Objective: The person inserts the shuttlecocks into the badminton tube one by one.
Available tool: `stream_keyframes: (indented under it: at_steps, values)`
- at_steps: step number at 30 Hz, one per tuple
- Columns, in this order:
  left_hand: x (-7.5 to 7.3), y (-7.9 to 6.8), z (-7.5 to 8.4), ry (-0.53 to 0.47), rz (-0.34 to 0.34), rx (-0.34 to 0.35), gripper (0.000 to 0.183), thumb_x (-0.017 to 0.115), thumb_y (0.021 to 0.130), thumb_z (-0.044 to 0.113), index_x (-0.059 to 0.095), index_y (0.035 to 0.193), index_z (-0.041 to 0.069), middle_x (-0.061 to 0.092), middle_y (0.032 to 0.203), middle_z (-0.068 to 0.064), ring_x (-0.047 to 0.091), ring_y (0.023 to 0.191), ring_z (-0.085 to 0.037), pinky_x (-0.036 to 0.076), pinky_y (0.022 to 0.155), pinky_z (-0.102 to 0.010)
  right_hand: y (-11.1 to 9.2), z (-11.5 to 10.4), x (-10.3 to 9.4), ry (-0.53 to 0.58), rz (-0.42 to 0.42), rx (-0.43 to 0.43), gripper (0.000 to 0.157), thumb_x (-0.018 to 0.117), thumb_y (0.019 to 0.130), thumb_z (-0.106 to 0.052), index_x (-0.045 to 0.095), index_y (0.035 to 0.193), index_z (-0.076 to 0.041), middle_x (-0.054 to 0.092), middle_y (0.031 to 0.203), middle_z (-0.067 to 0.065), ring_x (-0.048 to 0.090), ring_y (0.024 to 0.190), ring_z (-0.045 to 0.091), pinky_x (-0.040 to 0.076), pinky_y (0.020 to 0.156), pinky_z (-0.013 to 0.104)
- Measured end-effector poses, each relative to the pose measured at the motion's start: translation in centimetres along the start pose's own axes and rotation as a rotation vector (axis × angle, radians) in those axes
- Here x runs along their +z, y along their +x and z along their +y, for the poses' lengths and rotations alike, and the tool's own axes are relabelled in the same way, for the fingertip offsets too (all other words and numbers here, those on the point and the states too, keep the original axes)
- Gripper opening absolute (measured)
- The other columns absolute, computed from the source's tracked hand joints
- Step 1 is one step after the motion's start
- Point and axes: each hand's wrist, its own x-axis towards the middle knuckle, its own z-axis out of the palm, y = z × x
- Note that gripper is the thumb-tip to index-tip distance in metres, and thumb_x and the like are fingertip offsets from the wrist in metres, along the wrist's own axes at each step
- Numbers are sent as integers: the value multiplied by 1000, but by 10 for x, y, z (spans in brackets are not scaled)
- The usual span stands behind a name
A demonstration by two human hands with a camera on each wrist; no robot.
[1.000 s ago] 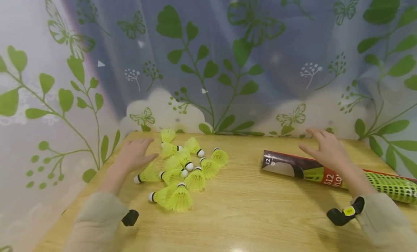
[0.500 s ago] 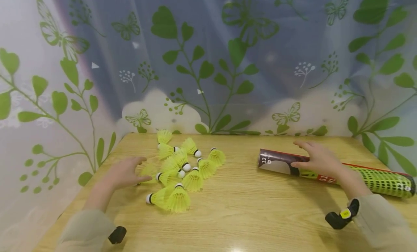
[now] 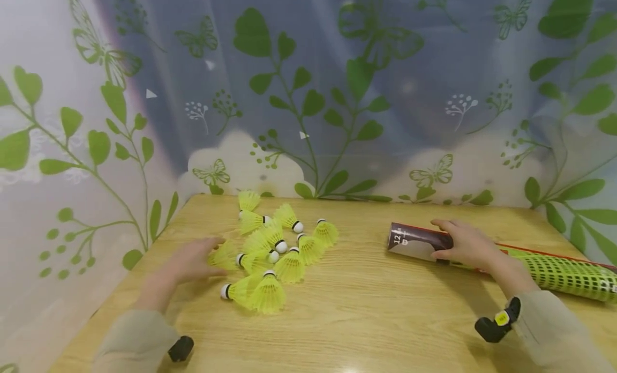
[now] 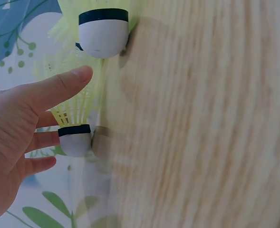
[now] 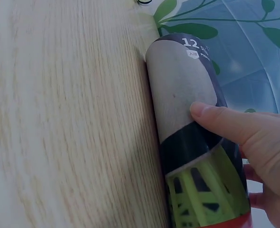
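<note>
Set twelve o'clock, head view, toward the patterned cloth. Locate the tube on its side on the table, long axis from just past nine o'clock to just past three. Note the right hand astride it near the dark end: thumb to the six o'clock side, fingers to the twelve. In the right wrist view, see fingers partly hidden behind the tube; cannot tell whether gripping or only spread around it. Locate one shuttlecock at three o'clock from the left hand, between thumb and fingers. Treat left fingers as extended, not closed; cannot tell contact. In the left wrist view, read the shuttlecock's long axis as twelve to six, white cork at six. Count the right hand as nearer the tube, the left as nearer the shuttlecock
</note>
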Motion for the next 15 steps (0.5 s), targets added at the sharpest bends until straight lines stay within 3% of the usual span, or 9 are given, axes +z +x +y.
stream_keyframes:
  at_steps: [5, 15]
  values:
    - [3, 3, 1, -11, 16, 7, 81, 76, 74, 42, 43, 136, 0, 59, 119, -21, 55, 108, -40, 44, 89, -54, 0, -1, 1, -32, -21, -5, 88, 74, 71, -53, 42, 137, -3, 49, 127, 29, 46, 114, 48, 38, 83, 65]
    - [2, 7, 2, -30, 33, 20, 71, 75, 77, 31, 46, 135, 3, 59, 120, -20, 55, 109, -38, 43, 91, -54, 3, -6, 4, -47, -40, -34, 81, 78, 71, -45, 46, 135, -5, 52, 125, 26, 48, 112, 46, 36, 82, 66]
